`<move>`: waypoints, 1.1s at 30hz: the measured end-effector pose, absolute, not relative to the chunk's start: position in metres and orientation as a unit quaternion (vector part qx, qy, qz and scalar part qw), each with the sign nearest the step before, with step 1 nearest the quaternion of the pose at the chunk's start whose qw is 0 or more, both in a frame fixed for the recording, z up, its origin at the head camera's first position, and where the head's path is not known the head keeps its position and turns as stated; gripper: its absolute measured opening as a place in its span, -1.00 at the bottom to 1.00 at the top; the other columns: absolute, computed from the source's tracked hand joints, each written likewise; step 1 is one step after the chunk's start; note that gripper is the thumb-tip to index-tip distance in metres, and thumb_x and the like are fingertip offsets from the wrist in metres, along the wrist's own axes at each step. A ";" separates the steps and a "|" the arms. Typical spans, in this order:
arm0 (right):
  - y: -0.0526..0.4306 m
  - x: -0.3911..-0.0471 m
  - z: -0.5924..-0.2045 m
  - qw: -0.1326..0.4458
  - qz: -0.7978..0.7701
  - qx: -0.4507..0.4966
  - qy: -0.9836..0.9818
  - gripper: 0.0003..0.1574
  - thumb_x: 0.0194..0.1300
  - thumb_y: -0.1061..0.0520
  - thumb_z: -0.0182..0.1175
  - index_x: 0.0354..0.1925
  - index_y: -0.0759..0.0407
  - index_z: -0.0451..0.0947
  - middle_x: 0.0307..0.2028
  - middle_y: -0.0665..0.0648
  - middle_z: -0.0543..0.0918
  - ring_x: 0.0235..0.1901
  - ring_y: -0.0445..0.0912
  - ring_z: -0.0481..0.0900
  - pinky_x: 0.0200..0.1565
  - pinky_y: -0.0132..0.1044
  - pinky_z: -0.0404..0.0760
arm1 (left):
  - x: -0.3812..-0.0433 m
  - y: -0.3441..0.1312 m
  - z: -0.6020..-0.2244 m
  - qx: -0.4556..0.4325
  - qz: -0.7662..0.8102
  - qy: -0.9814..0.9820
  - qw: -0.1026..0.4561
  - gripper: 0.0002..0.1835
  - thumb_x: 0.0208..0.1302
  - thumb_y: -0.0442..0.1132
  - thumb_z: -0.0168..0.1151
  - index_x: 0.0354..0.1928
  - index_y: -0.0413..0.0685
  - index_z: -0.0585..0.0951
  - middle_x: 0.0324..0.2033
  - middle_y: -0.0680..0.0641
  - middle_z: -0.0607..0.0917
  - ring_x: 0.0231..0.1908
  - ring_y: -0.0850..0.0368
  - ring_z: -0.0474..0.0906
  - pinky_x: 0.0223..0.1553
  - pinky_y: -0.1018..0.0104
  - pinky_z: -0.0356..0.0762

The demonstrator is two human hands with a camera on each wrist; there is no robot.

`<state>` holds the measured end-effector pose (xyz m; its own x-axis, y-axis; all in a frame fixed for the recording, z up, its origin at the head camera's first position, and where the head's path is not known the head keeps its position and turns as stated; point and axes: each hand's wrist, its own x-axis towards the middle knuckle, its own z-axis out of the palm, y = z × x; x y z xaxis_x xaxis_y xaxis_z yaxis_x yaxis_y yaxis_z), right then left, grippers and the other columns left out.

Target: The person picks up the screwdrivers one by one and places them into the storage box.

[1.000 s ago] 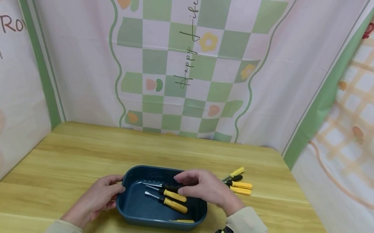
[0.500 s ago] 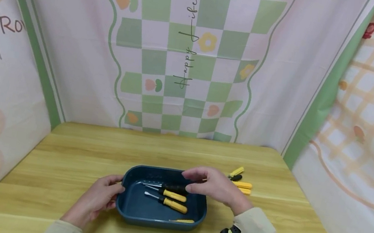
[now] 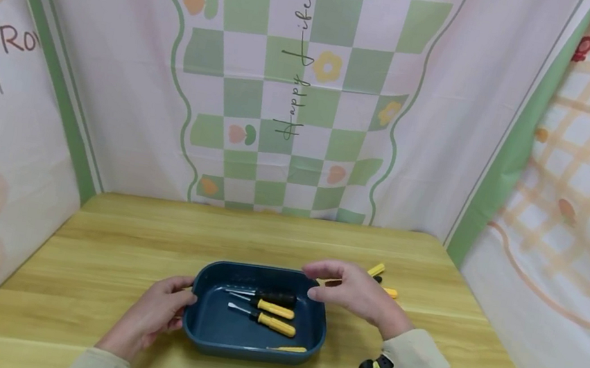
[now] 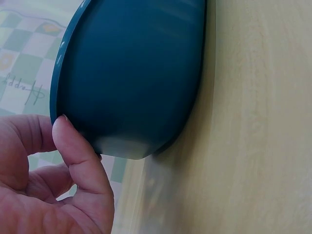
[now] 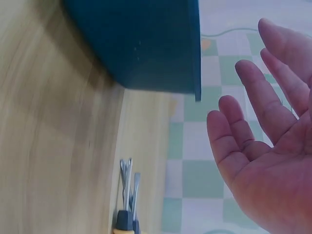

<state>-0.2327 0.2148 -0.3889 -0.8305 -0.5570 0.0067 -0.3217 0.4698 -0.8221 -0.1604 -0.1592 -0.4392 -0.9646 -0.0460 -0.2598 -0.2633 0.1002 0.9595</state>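
Observation:
A dark blue plastic bin sits on the table. My left hand grips its left end, thumb at the rim and fingers against the outside, as the left wrist view also shows. In the bin lie a black-handled screwdriver, two yellow-handled screwdrivers and, near the front wall, another yellow handle partly hidden by that wall. My right hand hovers at the bin's back right corner, fingers apart and holding nothing. In the right wrist view its palm is bare, beside the bin's outer wall.
More screwdrivers lie on the wooden table right of the bin; my right hand partly covers them in the head view, leaving a yellow handle showing. Printed curtains enclose the table at the back and sides.
My right hand has moved right, from over the screwdriver handles to the bin's right rim, uncovering the black handle. The left hand and the bin have stayed put.

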 end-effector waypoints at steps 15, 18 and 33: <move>0.253 -0.242 -0.392 0.109 -0.454 -0.225 0.855 -0.33 0.38 -0.11 0.38 0.36 0.07 0.54 0.35 0.19 0.57 0.34 0.26 0.47 0.21 -0.03 0.64 | -0.163 -0.160 -0.442 -0.102 0.659 0.741 0.083 -0.47 0.43 -0.30 0.15 0.42 -0.25 0.48 -0.28 -0.08 0.51 -0.43 0.12 0.49 -0.54 0.43 0.52; 0.259 -0.243 -0.393 0.100 -0.451 -0.218 0.860 -0.35 0.37 -0.08 0.39 0.35 0.06 0.56 0.34 0.19 0.58 0.32 0.23 0.49 0.17 -0.09 0.65 | -0.163 -0.161 -0.442 -0.102 0.656 0.743 0.086 -0.47 0.44 -0.29 0.14 0.42 -0.24 0.47 -0.25 -0.09 0.52 -0.42 0.11 0.50 -0.54 0.42 0.52; 0.288 -0.250 -0.398 0.075 -0.431 -0.200 0.877 -0.38 0.40 0.00 0.36 0.34 0.16 0.54 0.32 0.25 0.58 0.29 0.21 0.52 0.22 -0.09 0.59 | -0.164 -0.160 -0.443 -0.104 0.653 0.746 0.081 -0.47 0.44 -0.30 0.14 0.42 -0.24 0.47 -0.10 -0.16 0.58 -0.41 0.09 0.52 -0.54 0.41 0.54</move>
<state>-0.2499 0.2877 -0.3977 -0.9087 -0.4155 0.0399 -0.2853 0.5485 -0.7860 -0.1642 -0.1603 -0.4432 -0.9651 -0.0496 -0.2572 -0.2615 0.1265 0.9569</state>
